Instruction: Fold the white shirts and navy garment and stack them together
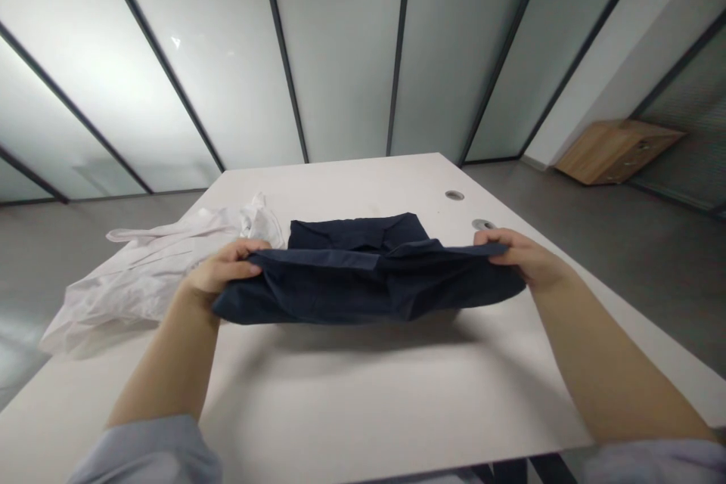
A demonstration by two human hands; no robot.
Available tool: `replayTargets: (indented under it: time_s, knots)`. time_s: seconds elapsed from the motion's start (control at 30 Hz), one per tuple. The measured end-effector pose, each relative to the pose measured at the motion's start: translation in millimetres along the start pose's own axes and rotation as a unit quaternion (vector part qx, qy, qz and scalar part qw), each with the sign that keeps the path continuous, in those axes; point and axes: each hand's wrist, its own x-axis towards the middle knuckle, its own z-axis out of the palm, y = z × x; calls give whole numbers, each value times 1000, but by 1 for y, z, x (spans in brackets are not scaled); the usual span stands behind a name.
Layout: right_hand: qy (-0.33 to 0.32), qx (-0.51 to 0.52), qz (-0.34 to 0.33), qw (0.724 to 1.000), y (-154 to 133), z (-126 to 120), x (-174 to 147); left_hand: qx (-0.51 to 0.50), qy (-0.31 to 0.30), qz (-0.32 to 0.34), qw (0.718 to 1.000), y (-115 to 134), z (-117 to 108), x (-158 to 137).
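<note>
A dark navy garment [340, 291] made of thin cloth stretches between my two hands. My left hand [227, 268] pinches its left end, and my right hand [516, 253] pinches the right end. The near part of the cloth is lifted off the table, with a shadow beneath it. Its far part [357, 231] lies folded flat on the white table [352, 401]. Which kind of garment it is, I cannot tell. Just left of my left hand, a crumpled white garment [164, 265] lies over the table's left side.
Two round cable grommets [454, 195] are set in the table near its right edge. Frosted glass panels [345, 45] with dark frames stand behind the table. On the grey floor at the right is a wooden drawer cabinet [609, 151].
</note>
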Motion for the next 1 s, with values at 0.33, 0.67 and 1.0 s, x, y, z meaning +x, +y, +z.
replayTargets:
  time_s: [0.33, 0.67, 1.0]
  knots:
    - [163, -133, -54, 976, 17, 4, 160, 208, 171, -48, 962, -43, -4, 146]
    - [248, -243, 91, 933, 77, 13, 194, 294, 260, -153, 907, -97, 1, 160]
    - [207, -130, 38, 969, 100, 7, 170, 472, 271, 45, 838, -97, 50, 135]
